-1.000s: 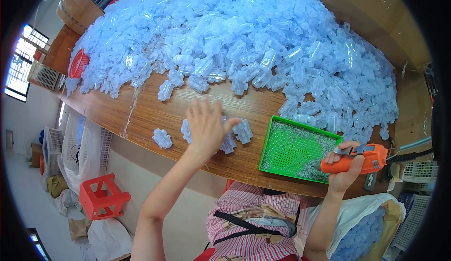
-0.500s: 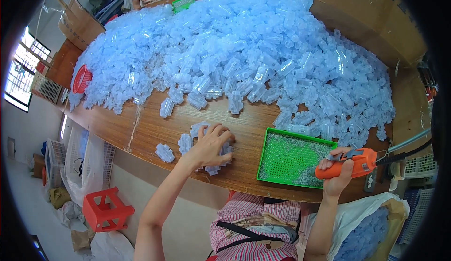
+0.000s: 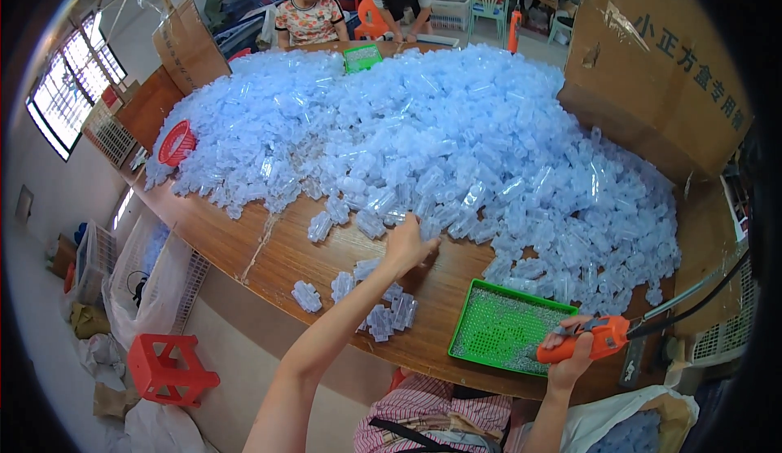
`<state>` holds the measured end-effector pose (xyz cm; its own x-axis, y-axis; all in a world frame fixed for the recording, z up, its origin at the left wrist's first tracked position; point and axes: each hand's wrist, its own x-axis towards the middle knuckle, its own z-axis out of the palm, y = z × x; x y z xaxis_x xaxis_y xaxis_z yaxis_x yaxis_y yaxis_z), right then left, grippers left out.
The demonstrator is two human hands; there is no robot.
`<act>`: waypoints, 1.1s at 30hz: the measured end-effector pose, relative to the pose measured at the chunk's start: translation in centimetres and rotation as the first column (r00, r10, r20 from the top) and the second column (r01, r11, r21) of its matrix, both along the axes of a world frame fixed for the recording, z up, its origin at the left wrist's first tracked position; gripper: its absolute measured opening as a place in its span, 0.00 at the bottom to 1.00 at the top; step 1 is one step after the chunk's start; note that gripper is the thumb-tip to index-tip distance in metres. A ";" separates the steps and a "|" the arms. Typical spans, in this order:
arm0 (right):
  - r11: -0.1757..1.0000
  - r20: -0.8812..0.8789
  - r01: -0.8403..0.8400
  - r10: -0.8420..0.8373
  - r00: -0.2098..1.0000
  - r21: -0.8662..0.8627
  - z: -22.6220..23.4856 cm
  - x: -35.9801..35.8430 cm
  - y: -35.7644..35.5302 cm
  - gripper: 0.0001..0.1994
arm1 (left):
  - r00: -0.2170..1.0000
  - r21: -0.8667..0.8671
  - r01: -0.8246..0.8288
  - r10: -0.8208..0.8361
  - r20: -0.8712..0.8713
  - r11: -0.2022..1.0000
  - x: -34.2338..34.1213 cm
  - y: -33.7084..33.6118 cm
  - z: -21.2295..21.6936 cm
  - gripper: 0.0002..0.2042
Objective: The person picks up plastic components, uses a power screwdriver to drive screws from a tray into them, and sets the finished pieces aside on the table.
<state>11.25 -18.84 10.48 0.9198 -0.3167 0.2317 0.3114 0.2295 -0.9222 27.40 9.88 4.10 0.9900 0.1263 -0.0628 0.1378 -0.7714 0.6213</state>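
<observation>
My left hand [image 3: 410, 245] reaches to the near edge of a big heap of clear bluish plastic pieces [image 3: 456, 127]. Its thumb stands apart from the fingers, whose tips are partly hidden among the pieces; I see nothing held. In my right hand [image 3: 573, 359] is an orange power screwdriver [image 3: 586, 339], its nose pointing left over a green perforated tray [image 3: 472, 351]. Small grey metal parts, too fine to name, lie spread in that tray. Between my left forearm and the table's front edge is a small group of loose plastic pieces [image 3: 380, 323].
A black cable [image 3: 692, 306] runs from the screwdriver up to the right. A tall cardboard sheet [image 3: 635, 86] borders the heap. A red basket [image 3: 177, 143] sits at left, and a red stool [image 3: 169, 370] on the floor. Two people [image 3: 312, 17] are beyond the table.
My left hand has moved away from the loose group, forward to the heap's edge. My right hand still holds the screwdriver over the tray. The view has tilted up, showing more of the room.
</observation>
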 end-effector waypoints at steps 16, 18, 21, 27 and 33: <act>0.997 -0.044 -0.065 0.063 0.997 -0.047 0.2 0.6 0.3 0.27 | 0.598 -0.733 -0.566 -0.800 -0.050 -0.378 -11.9 -4.9 6.4 0.36; 0.999 -0.057 -0.040 0.038 0.998 -0.033 0.1 0.4 0.3 0.28 | 0.568 -0.683 -0.612 -0.822 -0.028 -0.400 -12.6 -5.1 5.7 0.35; 0.996 -0.042 -0.055 0.052 0.998 -0.072 0.5 0.7 0.1 0.29 | 0.628 -0.621 -0.631 -0.776 -0.056 -0.465 -13.7 -5.4 5.7 0.28; 0.993 -0.071 -0.040 0.032 0.997 -0.113 0.5 0.4 0.3 0.31 | 0.699 -0.757 -0.565 -0.678 -0.228 -0.329 -16.7 -6.1 5.9 0.19; 0.994 -0.081 -0.040 0.032 0.996 -0.099 0.7 0.3 0.3 0.31 | 0.748 -0.837 -0.517 -0.570 -0.339 -0.180 -18.9 -6.6 4.3 0.20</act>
